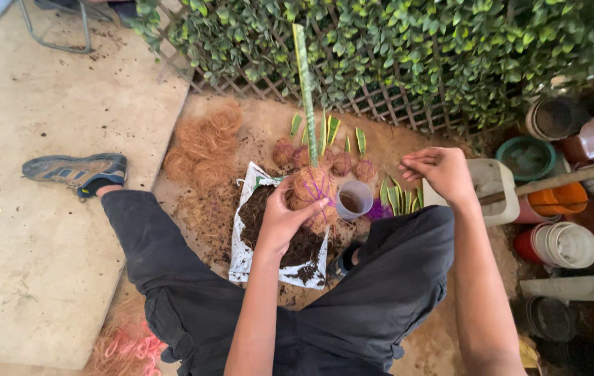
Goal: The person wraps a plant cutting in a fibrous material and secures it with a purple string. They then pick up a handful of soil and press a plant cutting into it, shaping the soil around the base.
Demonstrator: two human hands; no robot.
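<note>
Along the top of the view a leafy hedge on a wooden lattice backs a patch of dirt floor, with a pale concrete slab to the left. Stacked plastic pots in orange, white and green crowd the right edge. The person sits on the ground in dark trousers, one foot in a grey shoe stretched out to the left. Between the legs lies a white bag of soil, open, with loose clumps of coconut fibre just beyond it. The left hand is closed around a fibre ball wound with purple thread, held above the bag; a long green leaf stands upright out of it. The right hand is raised well apart to the right, fingertips pinched together; whether thread runs through them cannot be told. A small white cup stands just beside the ball, and finished smaller balls with leaf cuttings lie behind.
</note>
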